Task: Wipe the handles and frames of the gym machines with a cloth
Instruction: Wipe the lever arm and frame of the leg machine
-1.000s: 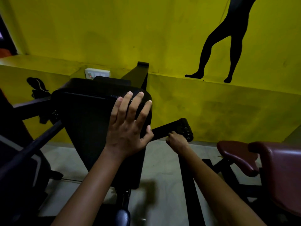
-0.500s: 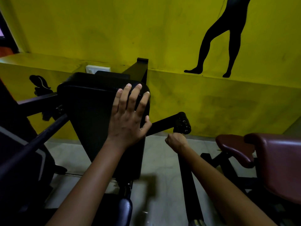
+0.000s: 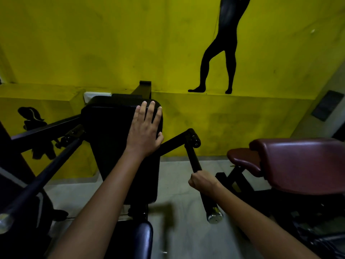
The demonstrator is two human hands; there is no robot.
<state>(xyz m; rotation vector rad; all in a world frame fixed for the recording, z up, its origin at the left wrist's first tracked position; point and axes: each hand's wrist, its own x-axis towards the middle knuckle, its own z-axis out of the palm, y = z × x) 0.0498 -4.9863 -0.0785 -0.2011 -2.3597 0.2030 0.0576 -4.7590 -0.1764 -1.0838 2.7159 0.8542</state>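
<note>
— Where the black back pad [image 3: 112, 128] fills the middle, which hand is that on it?

— That's the left hand [image 3: 144, 129], lying flat near the pad's top right corner, fingers straight and close together, thumb hooked round the pad's right edge.

— And the right hand [image 3: 202, 181]?

— Its fingers are curled tight round the black handle bar [image 3: 194, 159], about halfway down. The bar's chrome end cap [image 3: 214, 217] sticks out below the fist.

— Is there a cloth?

— Can't make one out — if it's there, the fist hides it, and the dim light doesn't help.

— What else is hard to see?

— A dark bar [image 3: 43, 176] runs off the lower left edge, its machine nearly black. The maroon seat [image 3: 298, 165] is cut off at the right. Behind it all is a yellow wall [image 3: 93, 43] with a black silhouette figure [image 3: 222, 53], cut off at the top edge.
</note>
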